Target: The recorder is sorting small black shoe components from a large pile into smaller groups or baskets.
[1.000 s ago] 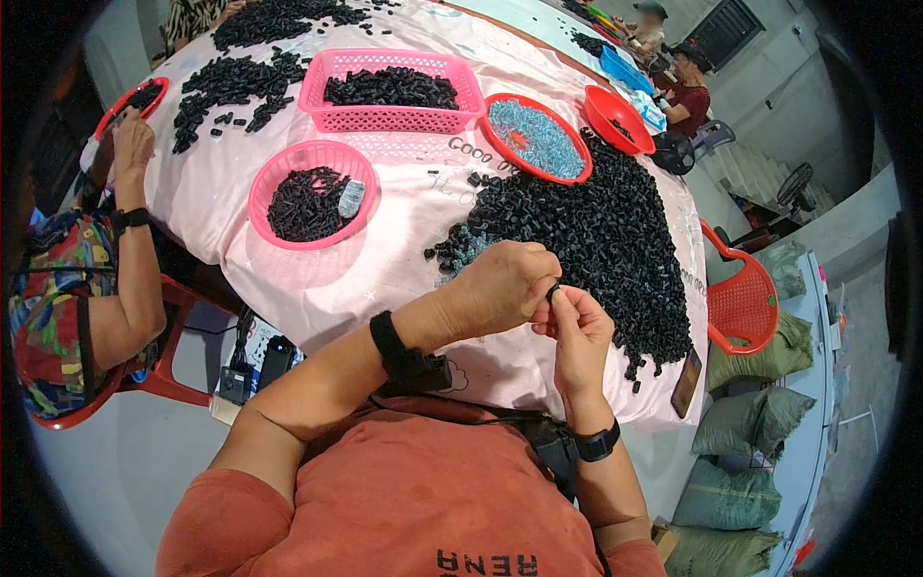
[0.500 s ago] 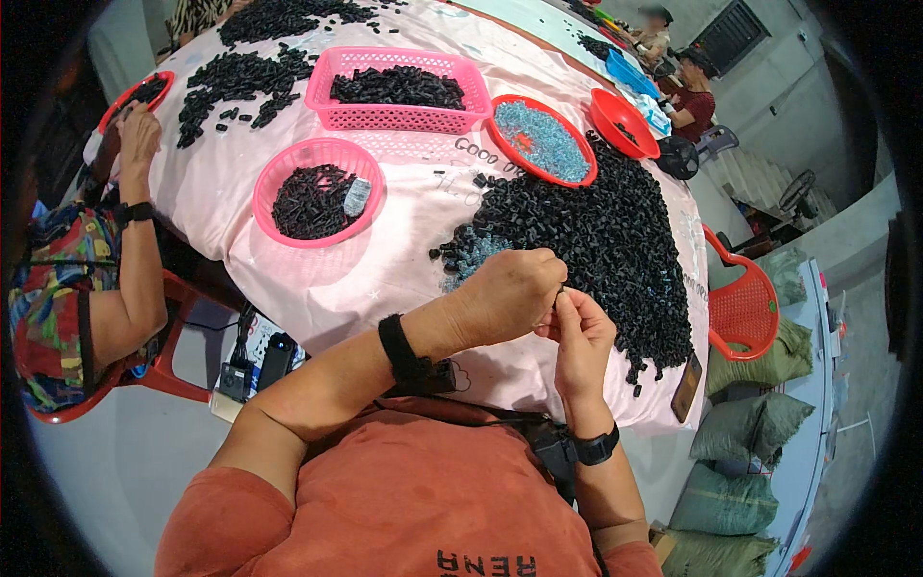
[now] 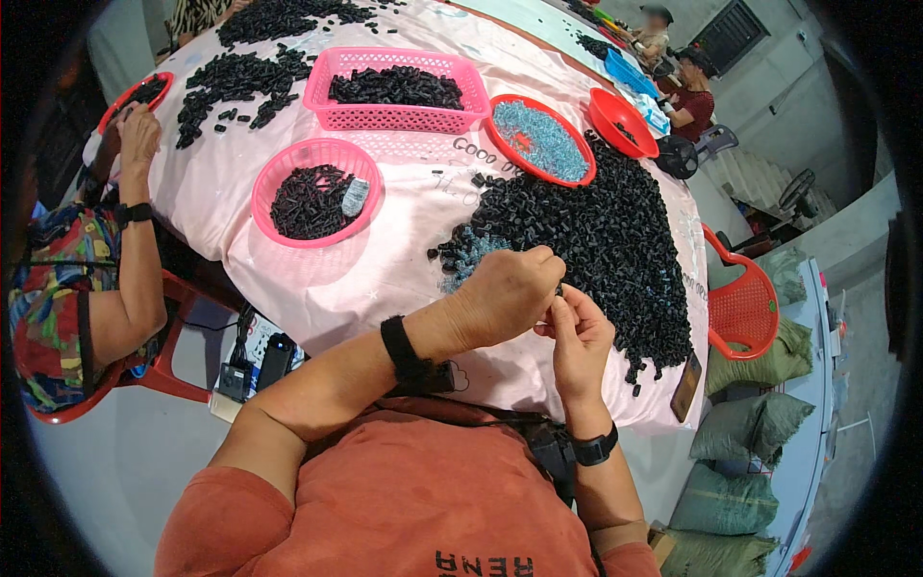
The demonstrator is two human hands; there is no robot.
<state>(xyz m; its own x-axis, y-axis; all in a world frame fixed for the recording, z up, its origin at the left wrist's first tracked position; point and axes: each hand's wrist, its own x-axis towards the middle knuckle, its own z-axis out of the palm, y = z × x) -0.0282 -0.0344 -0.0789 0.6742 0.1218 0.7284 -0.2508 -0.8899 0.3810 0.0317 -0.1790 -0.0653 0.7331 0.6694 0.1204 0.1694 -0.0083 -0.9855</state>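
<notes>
Being handled between left hand (image 3: 510,291) and right hand (image 3: 581,332), a black part (image 3: 560,288) is clamped in both grips over the desk (image 3: 413,231), by the pile (image 3: 615,231); the right fingers (image 3: 564,319) are now slightly shifted, so handling seems unfinished.

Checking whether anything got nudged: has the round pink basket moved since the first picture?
No: against the rectangular pink basket, the round pink basket shows no visible shift in any direction.

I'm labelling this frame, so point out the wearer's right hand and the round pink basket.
Right hand (image 3: 579,344), head view, near the thumb's base.
Round pink basket (image 3: 310,242), head view, near rim.
</notes>
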